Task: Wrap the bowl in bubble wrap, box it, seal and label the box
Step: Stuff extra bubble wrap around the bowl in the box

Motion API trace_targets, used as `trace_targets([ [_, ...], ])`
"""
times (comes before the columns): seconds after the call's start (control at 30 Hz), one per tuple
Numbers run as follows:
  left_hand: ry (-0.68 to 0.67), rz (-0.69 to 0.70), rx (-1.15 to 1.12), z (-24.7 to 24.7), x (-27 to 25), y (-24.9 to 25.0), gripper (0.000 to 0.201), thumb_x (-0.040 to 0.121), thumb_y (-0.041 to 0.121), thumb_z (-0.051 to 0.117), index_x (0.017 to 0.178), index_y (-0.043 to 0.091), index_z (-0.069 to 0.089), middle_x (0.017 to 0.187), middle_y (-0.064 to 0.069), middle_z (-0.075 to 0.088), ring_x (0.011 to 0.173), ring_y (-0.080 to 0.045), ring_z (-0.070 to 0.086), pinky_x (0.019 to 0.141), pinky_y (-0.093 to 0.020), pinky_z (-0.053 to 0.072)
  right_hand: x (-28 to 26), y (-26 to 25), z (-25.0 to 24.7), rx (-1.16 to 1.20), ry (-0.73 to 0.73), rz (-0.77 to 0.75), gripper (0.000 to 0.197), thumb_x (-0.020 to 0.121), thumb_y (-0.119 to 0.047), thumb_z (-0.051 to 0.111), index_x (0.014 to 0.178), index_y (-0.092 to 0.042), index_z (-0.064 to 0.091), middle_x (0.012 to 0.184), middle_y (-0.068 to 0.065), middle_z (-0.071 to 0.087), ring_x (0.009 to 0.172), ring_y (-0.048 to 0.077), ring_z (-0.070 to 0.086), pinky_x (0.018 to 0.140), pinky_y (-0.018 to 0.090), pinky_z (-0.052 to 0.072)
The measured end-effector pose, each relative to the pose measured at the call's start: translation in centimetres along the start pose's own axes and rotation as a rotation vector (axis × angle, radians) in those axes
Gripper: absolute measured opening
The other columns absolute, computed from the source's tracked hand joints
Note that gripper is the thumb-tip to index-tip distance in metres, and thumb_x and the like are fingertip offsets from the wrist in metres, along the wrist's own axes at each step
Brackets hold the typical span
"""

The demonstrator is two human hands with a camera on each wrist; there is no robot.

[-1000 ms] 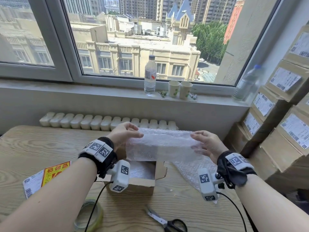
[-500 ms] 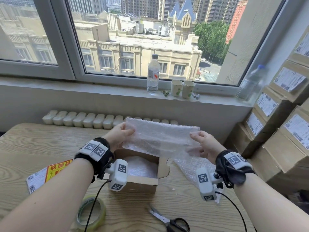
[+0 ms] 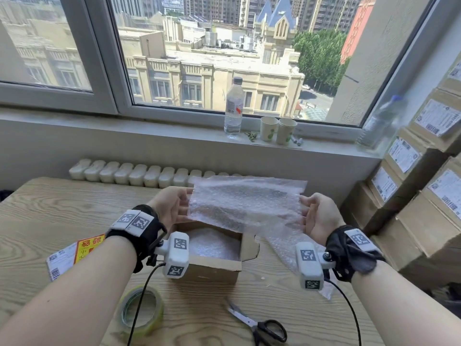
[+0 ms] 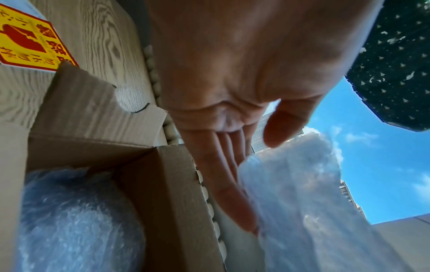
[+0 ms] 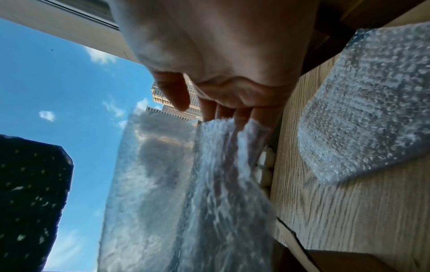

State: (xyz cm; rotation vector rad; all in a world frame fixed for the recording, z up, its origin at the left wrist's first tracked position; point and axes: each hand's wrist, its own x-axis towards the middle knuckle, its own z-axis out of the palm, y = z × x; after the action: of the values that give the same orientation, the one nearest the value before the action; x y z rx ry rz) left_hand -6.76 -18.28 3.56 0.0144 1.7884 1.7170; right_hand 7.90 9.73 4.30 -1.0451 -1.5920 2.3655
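Bubble wrap (image 3: 245, 203), lying across left fingers (image 4: 221, 184), right fingers (image 5: 209, 110), above box (image 3: 214, 270)

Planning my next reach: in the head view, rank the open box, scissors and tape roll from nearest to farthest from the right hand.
1. open box, just left of the right hand.
2. scissors, near table edge.
3. tape roll, front left.
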Motion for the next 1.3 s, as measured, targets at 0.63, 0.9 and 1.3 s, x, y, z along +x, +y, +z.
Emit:
trace_targets([
  [0.63, -0.035, 0.089, -0.114, 1.2, -1.0, 0.4, 0.035, 0.092, 0.000, 0.029, 0.068, 0.004, 0.055, 0.065, -0.011, 0.054, 0.042, -0.016, 0.053, 0.038, -0.019, 0.044, 0.8, 1.4, -0.1, -0.079, -0.004, -0.140, 0.054, 0.084, 0.016, 0.045, 0.044, -0.016, 0.060, 0.061, 0.011, 0.046, 0.047, 0.016, 0.041, 0.049, 0.022, 0.033],
  [0.9, 0.082, 0.172, 0.494, 0.0, -0.9, -0.1, 0.021, 0.078, 0.018, 0.075, 0.093, 0.009, 0.064, 0.072, 0.003, 0.056, 0.055, -0.008, 0.045, 0.047, -0.018, 0.034, -0.5, 1.4, 1.6, -0.297, -0.004, -0.168, 0.039, 0.087, 0.004, 0.035, 0.063, -0.004, 0.064, 0.092, 0.014, 0.055, 0.073, 0.028, 0.054, 0.054, 0.033, 0.054],
  [1.3, 0.175, 0.206, 0.997, -2.9, 0.3, -2.5, 0.036, 0.076, 0.000, 0.069, 0.104, 0.020, 0.060, 0.111, 0.003, 0.044, 0.094, -0.013, 0.050, 0.075, -0.021, 0.043, -0.7, 4.0, 5.8, -0.955, -0.049, -0.247, 0.021, 0.078, -0.001, 0.073, 0.092, -0.016, 0.069, 0.081, 0.001, 0.063, 0.067, 0.009, 0.060, 0.054, 0.015, 0.049],
])
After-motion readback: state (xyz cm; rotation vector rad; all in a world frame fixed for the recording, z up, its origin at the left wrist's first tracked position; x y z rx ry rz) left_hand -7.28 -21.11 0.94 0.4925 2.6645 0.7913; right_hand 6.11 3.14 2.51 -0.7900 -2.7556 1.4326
